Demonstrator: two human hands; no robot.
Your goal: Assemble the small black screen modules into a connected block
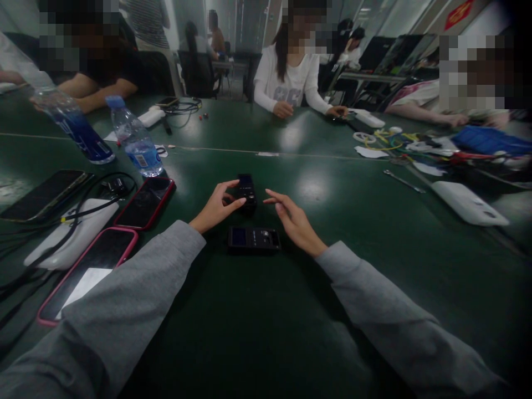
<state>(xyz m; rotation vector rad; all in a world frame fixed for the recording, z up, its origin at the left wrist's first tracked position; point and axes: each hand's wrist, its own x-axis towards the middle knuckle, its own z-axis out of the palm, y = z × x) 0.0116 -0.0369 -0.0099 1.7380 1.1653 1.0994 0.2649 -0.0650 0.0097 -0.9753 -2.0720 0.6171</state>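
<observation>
Two small black devices, each with a dark screen and buttons, lie on the green table in front of me. My left hand is at the left side of the farther device, its thumb and index finger apart at that edge. The thumb tip overlaps the device; a firm grip does not show. My right hand is to the right of both devices, fingers stretched out to the left and holding nothing. The nearer device lies crosswise between my wrists, its screen to the left, with neither hand on it.
On the left are a red-edged phone, a pink-edged phone, a cabled white device and water bottles. To the right lie a wrench, a white case and tangled cables. Several people sit around.
</observation>
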